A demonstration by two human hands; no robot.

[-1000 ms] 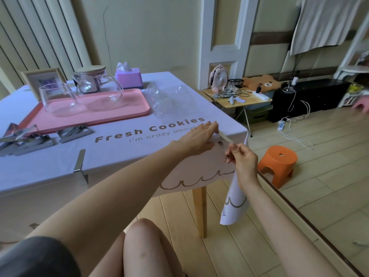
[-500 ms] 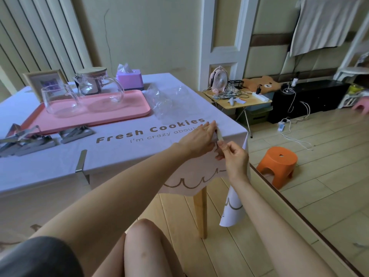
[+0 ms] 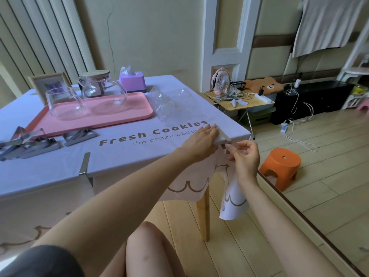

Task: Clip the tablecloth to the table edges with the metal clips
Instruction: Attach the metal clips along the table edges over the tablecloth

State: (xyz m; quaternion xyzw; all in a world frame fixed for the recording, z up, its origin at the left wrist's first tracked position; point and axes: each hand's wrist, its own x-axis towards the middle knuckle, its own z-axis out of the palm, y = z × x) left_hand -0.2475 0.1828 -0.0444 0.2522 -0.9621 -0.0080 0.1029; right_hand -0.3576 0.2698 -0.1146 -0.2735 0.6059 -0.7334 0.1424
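Since 1 second ago the right hand (image 3: 244, 156) has come in from beside the hanging corner to just under the table edge, close against the left hand (image 3: 201, 139), and the clip (image 3: 223, 135) now sits over the edge near the right front corner. That clip's long axis runs across the edge, away from the person, with its top strip lying on the tablecloth (image 3: 123, 156). The left hand lies flat, fingers together, pressing the strip down; it is the nearer hand to it. The right hand's fingertips are pinched just below the edge, on cloth or the clip's lower leg, I cannot tell which. My reading is that seating this clip depends on pushing it inward along that axis. Counted: 1 clip being fitted, 1 fitted clip (image 3: 84, 163) on the front edge to the left, and a pile of spare clips (image 3: 30, 145) on the tabletop (image 3: 60, 168), too overlapped to count.
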